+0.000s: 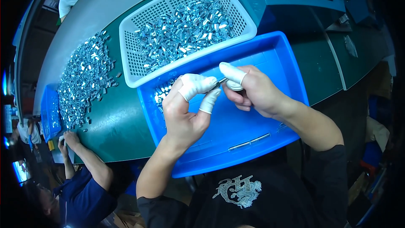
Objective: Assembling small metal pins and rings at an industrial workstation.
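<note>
White finger cots cover the thumb and some fingertips of both my hands. My left hand (183,112) pinches one end of a small, shiny metal cylinder (221,82) above the blue tray. The fingers of my right hand (255,88) close on its other end, so the piece spans the short gap between the hands. Fingertips hide most of it. Beneath, in the blue tray (270,126), several small metal pieces (162,90) lie in the left corner, partly behind my left hand. A row of thin metal rods (249,142) rests along the near side.
Behind the tray, a white perforated basket (126,50) holds many shiny metal pieces. A large heap of metal pieces (84,78) covers the green table's (122,122) left side, beside a small blue basket (50,114). A co-worker's hands (69,140) are near it. A teal machine (291,6) stands back right.
</note>
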A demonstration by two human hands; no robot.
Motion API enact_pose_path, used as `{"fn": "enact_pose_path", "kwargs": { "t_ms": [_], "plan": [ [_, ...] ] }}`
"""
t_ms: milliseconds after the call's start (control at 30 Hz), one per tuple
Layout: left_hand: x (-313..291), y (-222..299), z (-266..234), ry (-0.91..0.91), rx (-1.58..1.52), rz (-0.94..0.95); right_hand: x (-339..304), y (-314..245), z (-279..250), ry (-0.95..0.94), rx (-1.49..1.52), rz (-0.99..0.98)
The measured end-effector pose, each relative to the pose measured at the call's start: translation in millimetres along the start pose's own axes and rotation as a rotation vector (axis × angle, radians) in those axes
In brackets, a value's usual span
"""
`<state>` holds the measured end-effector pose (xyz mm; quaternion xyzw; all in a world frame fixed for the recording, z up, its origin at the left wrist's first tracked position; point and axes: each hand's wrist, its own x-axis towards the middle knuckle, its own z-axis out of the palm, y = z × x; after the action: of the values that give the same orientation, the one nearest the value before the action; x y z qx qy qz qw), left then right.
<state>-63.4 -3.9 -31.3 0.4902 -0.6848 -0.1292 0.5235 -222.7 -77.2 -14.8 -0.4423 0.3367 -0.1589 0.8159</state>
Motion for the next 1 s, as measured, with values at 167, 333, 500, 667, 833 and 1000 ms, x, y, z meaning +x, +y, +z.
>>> {"fn": "enact_pose_path", "kwargs": {
  "t_ms": [167,333,500,667,833,1000],
  "plan": [
    [9.8,13.0,-3.0,-0.054,-0.116,-0.048,3.4,-1.0,-6.7,-0.225,0.196,0.196],
    [9.8,13.3,-4.9,-0.048,-0.095,-0.036,5.0,1.7,-7.8,-0.329,0.279,0.201],
    [10.9,12.3,-9.9,-0.053,-0.067,-0.046,8.0,6.6,-7.7,-0.27,0.304,0.179],
    [27.9,-5.8,-29.9,0.159,0.071,-0.321,12.0,-1.6,-7.7,0.005,0.277,-0.02],
    [20.6,-9.8,-48.4,0.13,0.327,-0.301,5.2,-1.7,-10.6,0.049,0.245,-0.078],
    [-17.7,-1.6,-57.5,-0.484,0.636,-0.257,4.0,-1.9,-3.8,0.078,0.211,-0.069]
  ]
}}
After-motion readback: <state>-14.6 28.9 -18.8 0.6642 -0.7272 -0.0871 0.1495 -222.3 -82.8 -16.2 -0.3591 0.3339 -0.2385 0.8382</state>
